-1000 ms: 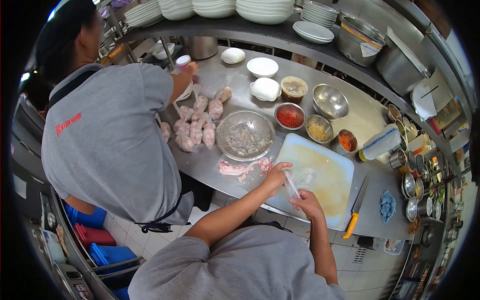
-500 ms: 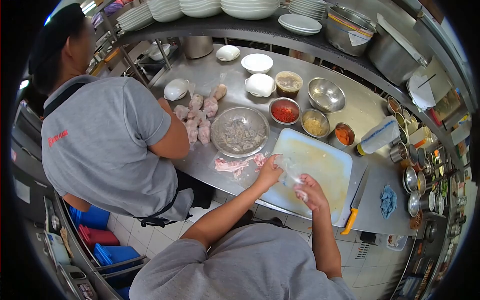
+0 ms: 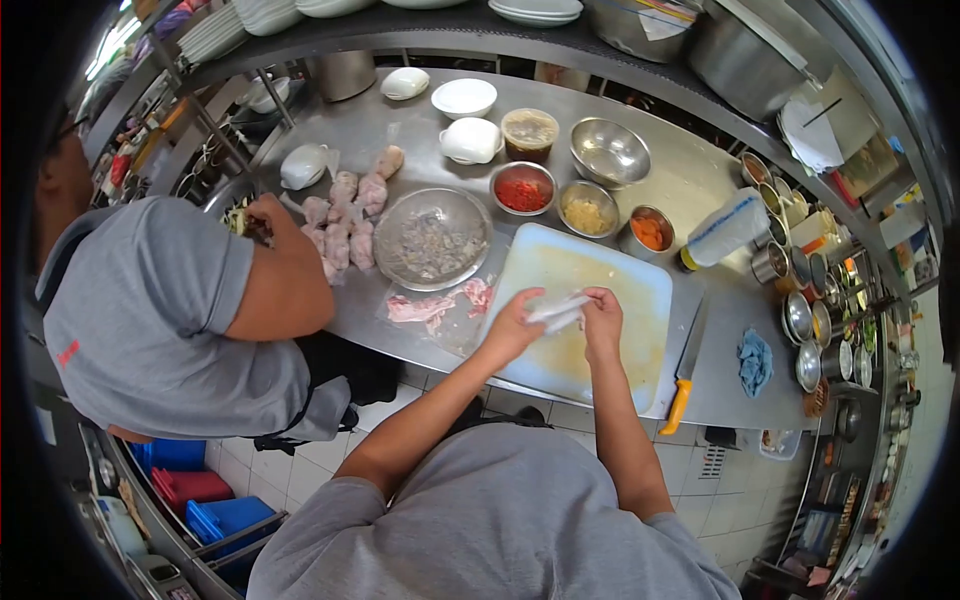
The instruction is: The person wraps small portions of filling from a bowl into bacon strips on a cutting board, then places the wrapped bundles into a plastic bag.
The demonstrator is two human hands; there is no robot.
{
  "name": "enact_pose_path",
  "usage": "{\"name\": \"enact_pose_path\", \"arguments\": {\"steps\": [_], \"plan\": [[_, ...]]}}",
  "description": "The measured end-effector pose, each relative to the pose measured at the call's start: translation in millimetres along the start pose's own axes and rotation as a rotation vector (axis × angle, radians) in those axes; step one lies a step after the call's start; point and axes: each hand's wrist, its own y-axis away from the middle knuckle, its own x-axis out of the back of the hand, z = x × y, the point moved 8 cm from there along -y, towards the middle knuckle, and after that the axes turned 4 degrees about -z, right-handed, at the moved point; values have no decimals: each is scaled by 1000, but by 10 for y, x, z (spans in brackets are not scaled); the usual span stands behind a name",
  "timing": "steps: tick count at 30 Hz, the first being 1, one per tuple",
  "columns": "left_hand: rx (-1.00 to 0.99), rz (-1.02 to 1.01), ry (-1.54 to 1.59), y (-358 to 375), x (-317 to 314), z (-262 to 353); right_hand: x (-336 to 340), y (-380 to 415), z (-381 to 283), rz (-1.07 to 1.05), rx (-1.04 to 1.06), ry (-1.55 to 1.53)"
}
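A clear plastic bag (image 3: 557, 310) is stretched between my two hands above the white cutting board (image 3: 630, 290). My left hand (image 3: 512, 330) grips its left end, and my right hand (image 3: 602, 318) pinches the right end. Left of the board lie raw pink and white meat scraps (image 3: 420, 309) on a plastic sheet. Behind them sits a metal bowl (image 3: 431, 240) with greyish pieces in it. Several bagged portions of raw meat (image 3: 349, 240) lie further left. A knife with an orange handle (image 3: 678, 406) rests to the right of the board.
A co-worker in a grey shirt (image 3: 170, 310) stands at the left, arm over the counter. Bowls of red (image 3: 523, 188), yellowish (image 3: 588, 209) and orange food (image 3: 650, 231) stand behind the board. A blue cloth (image 3: 755, 363) lies at the right. A shelf (image 3: 450, 36) crosses the back.
My right hand has moved up and the bag is now held level between both hands. The co-worker leans further forward. The camera view has shifted, so the counter appears further left.
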Motion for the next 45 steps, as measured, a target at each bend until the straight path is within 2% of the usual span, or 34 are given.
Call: {"name": "enact_pose_path", "arguments": {"steps": [1,3,4,6,8,10,11,12,13,14,16,18,19,20,21,22,24,25,26,28,29,31,32,34,38,41,43,44,45], "plan": [[-1,-5,3,-75,91,-101,-7,56,-39,5,2,3],[121,257,-123,-160,494,-247,-280,264,1,-300,-230,-135],[122,261,-123,-190,520,-244,-273,320,-35,-304,-232,-135],[138,368,105,-201,607,-271,-385,472,8,-505,-377,-35],[126,334,214,-224,536,-252,-362,453,-10,-490,-342,78],[120,290,322,-222,449,-222,-234,313,-19,-420,-157,434],[124,180,415,-231,342,-197,-156,196,150,-412,-158,433],[127,69,509,-238,218,-143,20,-27,323,-296,-49,480],[126,63,510,-213,136,-75,152,-162,353,-182,61,526],[138,-14,431,-156,-13,4,162,-204,343,-178,63,525],[149,-90,347,-100,-133,-5,258,-287,241,18,83,480],[135,-82,-38,-127,-104,-75,188,-291,197,-6,45,384],[134,-78,-37,-198,-36,-215,122,-252,142,-34,3,293],[75,70,-221,-292,186,-273,75,-208,38,-41,4,294],[15,222,-405,-317,349,-148,-14,-138,-28,-90,-96,283],[15,232,-406,-349,385,-114,-92,-90,-30,-139,-195,271],[-222,482,-585,-334,512,250,-115,-185,54,-182,-147,345],[-464,427,-586,-329,426,469,-103,-241,91,-212,-101,418],[-466,425,-585,-337,432,529,-55,-324,141,-210,-100,418],[-647,0,-720,-326,78,656,-51,-461,-49,-163,122,804],[-649,-3,-719,-351,96,626,-40,-530,-69,-159,123,804],[-413,-19,-854,-552,190,304,-90,-579,-222,-167,73,1041],[-418,-16,-854,-616,207,267,-144,-573,-317,-166,80,1042],[-279,89,-940,-742,272,215,-288,-539,-458,-183,109,1210],[-222,151,-988,-828,229,287,-427,-635,-527,-206,160,1274],[-180,124,-991,-867,177,376,-491,-655,-538,-189,215,1277],[-161,151,-944,-918,204,385,-693,-528,-669,-254,550,1274],[-161,157,-943,-944,222,396,-715,-551,-670,-258,554,1275],[-133,179,-953,-969,266,365,-768,-538,-670,-290,658,1285]]}}
